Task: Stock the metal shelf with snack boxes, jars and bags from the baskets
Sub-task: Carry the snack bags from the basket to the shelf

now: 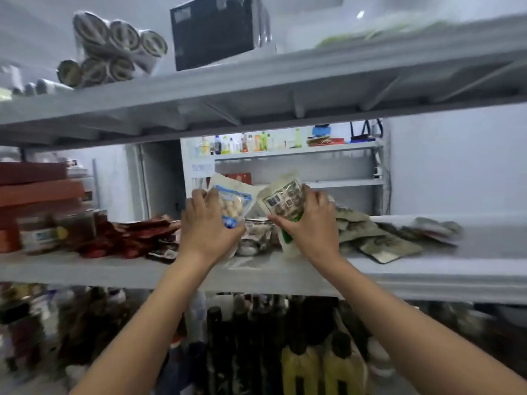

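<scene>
As both arms reach forward in the head view, the left hand (208, 220) has its fingers curled round a blue-trimmed bag (233, 207) of pale round pieces, holding it upright just above the middle shelf (85, 269). The right hand (310, 220) grips a white bag with green print (285, 201), thumb on the near face and fingers over the far edge. This bag tilts to the left, with its lower end near or on the shelf board; blur hides which. The tops of the two bags lean close together, and low clear packs (255, 236) lie on the shelf between the hands.

Left of the hands, red packets (137, 235) lie in a loose heap on the same shelf, with jars (71, 223) and stacked red boxes (34, 192) further left. On the right, olive bags (370, 235) lie flat and overlapping.

On the upper shelf (256, 81) sit wrapped rolls (114, 49) and a dark box (214, 29). Below the middle shelf stand dark and yellow bottles (299, 352), badly blurred. Beyond the hands, a far rack (299, 151) carries small coloured bottles.
</scene>
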